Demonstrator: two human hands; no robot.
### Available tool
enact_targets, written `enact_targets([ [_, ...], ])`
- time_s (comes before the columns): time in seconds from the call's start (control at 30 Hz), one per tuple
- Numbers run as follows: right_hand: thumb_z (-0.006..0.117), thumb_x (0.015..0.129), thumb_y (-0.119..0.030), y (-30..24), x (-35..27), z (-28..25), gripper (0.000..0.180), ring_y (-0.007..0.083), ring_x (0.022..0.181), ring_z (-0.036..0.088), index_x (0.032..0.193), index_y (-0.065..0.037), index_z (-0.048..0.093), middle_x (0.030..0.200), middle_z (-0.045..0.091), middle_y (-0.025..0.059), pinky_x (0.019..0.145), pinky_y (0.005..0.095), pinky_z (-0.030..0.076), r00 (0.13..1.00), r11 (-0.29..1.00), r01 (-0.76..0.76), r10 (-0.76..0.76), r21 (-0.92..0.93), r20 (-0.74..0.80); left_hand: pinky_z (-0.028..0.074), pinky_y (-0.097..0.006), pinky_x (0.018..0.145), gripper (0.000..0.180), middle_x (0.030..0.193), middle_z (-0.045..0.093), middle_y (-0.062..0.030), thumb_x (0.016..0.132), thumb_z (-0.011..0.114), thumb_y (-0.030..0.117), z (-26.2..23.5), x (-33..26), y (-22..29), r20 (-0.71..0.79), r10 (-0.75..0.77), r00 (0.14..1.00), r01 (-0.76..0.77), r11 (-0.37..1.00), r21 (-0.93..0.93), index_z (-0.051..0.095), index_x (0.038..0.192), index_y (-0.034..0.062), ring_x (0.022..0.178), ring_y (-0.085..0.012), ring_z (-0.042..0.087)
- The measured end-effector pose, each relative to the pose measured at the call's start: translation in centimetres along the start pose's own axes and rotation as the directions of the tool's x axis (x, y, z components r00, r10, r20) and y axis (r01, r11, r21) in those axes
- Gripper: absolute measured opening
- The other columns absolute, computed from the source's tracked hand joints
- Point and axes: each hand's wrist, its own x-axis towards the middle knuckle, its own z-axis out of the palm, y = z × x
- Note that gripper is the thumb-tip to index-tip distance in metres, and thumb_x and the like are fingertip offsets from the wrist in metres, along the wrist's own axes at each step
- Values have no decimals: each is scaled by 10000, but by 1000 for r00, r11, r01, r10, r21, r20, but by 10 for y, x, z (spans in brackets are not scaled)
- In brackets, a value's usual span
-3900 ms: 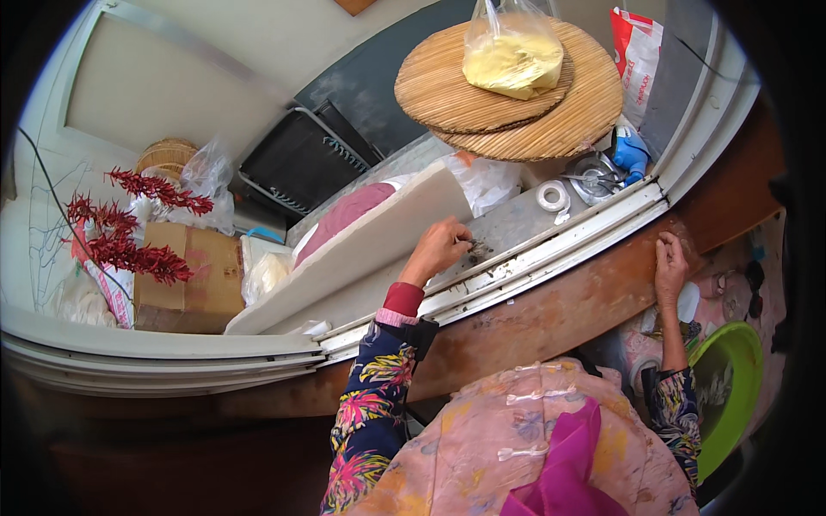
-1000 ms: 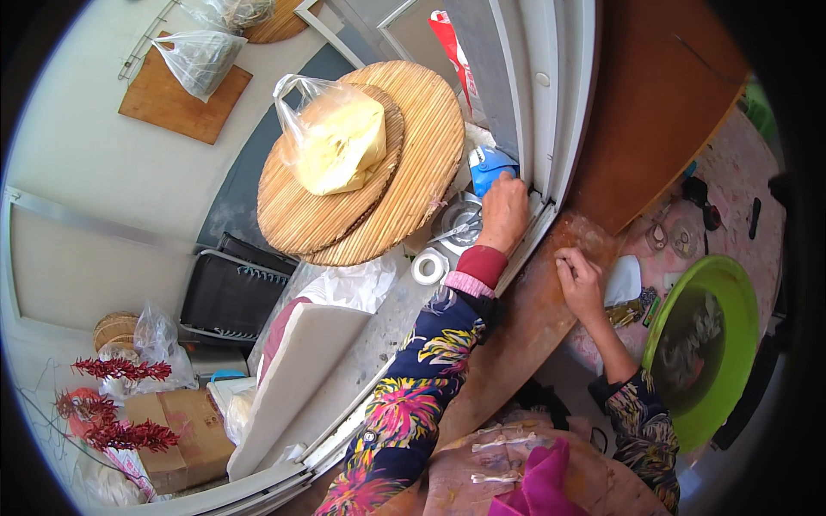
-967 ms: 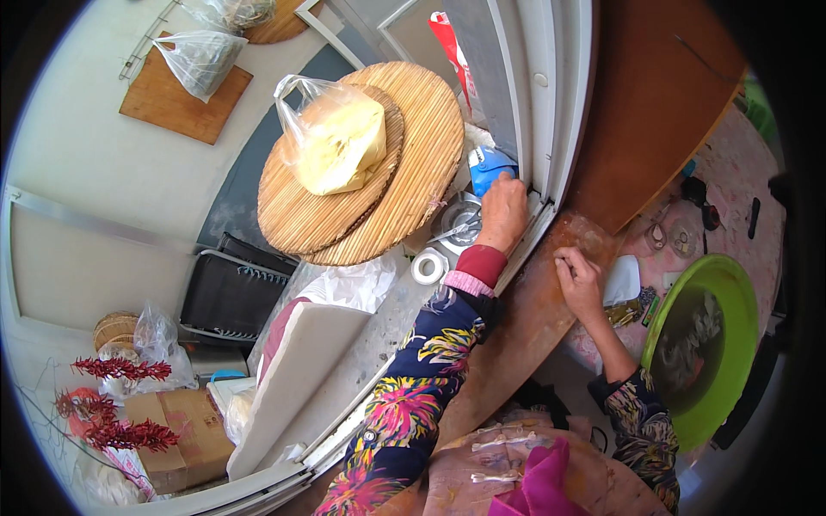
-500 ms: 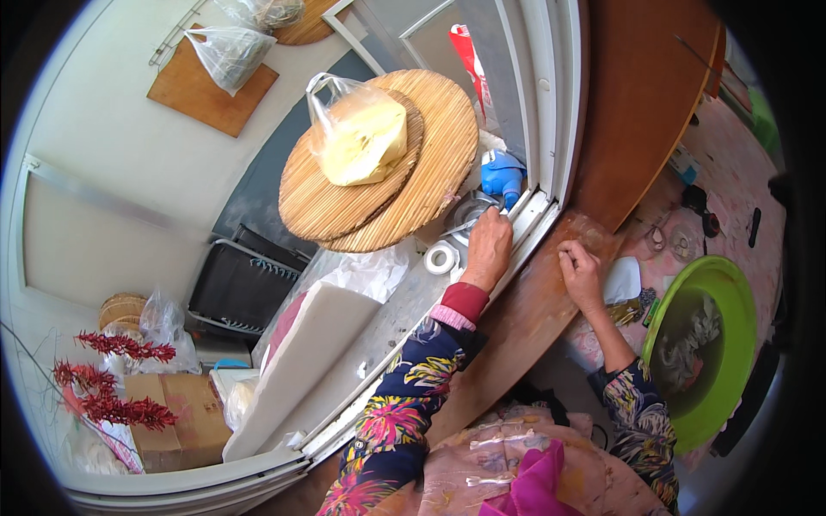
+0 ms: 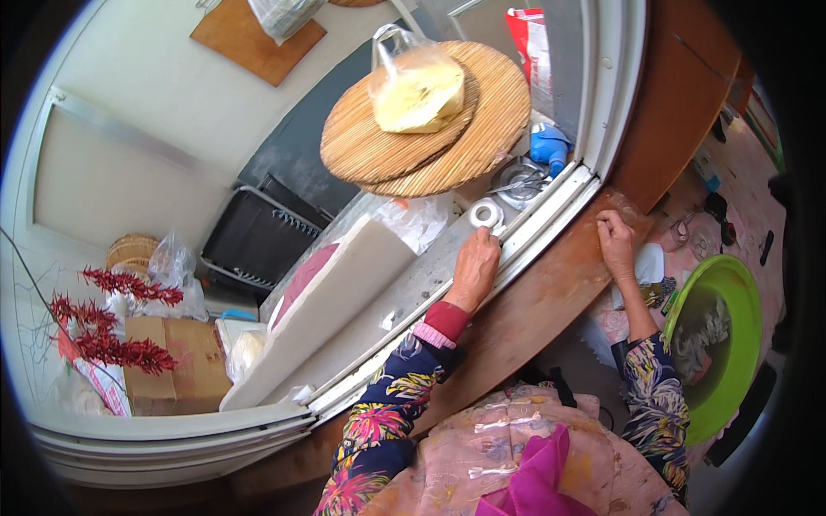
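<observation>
My left hand [image 5: 476, 268] reaches over the white window track [image 5: 551, 215] and lies palm down on the grey ledge [image 5: 413, 292] outside, fingertips just below a white tape roll [image 5: 488, 212]. It holds nothing. My right hand [image 5: 615, 242] rests on the brown wooden sill [image 5: 551, 301] with its fingers curled under; nothing shows in it. Above the tape roll are two stacked round woven trays [image 5: 465, 155] with a plastic bag of something yellow [image 5: 417, 86] on top. A blue object [image 5: 549, 144] and a metal strainer [image 5: 516, 178] sit by the track.
A long white board [image 5: 327, 310] leans along the ledge, beside a black wire crate [image 5: 258, 241]. Dried red chillies [image 5: 103, 331] and a cardboard box [image 5: 176, 370] are at the left. A green basin [image 5: 731, 292] with wet items stands low on the right.
My left hand has slid back along the window track, from the blue object down to the tape roll. My right hand has stayed on the wooden sill. The view has swung.
</observation>
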Motion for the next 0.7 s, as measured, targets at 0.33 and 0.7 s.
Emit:
enact_targets([
  [0.33, 689, 909, -130, 3, 3, -5, 79, 258, 647, 648, 987, -116, 684, 704, 636, 99, 621, 394, 516, 999, 984, 37, -29, -173, 45, 501, -475, 752, 57, 909, 520, -204, 852, 549, 32, -62, -118, -41, 25, -115, 993, 116, 992, -46, 529, 842, -21, 885, -395, 588],
  [0.7, 704, 895, -183, 2, 6, -9, 112, 263, 635, 610, 988, -126, 683, 679, 589, 80, 623, 407, 492, 999, 970, 32, -23, -240, 43, 518, -480, 720, 53, 891, 592, -190, 876, 614, 35, -134, -232, -103, 149, -368, 918, 387, 913, -130, 647, 863, -5, 822, -400, 631],
])
